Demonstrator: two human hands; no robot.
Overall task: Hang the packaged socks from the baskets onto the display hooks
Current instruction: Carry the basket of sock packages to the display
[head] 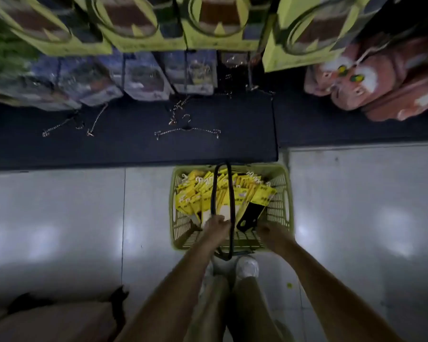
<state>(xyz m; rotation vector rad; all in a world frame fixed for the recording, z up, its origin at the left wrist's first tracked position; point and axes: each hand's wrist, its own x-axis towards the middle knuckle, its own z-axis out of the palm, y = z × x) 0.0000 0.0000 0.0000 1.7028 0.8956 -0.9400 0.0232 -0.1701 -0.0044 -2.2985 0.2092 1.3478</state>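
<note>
Dim and blurry up top. The yellow-green packages (139, 33) overhead are smeared and cut off by the frame, and the pink goods (381, 80) far right are no clearer. Bottom left, a cardboard box (50, 322) is half out of view. Clear hangers (187, 130) lie on the dark shelf (109, 149). Down on the pale floor (59, 218) sits the green basket (281, 206), crammed with yellow sock packs (190, 193), and its black handle (231, 193) arches across them. The left hand (216, 225) is in among the packs beside that handle, fingers curled down out of sight, so I can't tell the grip. The right hand (267, 230) is right at the foot of a black pack (251, 215), fingers hidden too, hold unclear. A white shoe (247, 267) is just below the basket.
</note>
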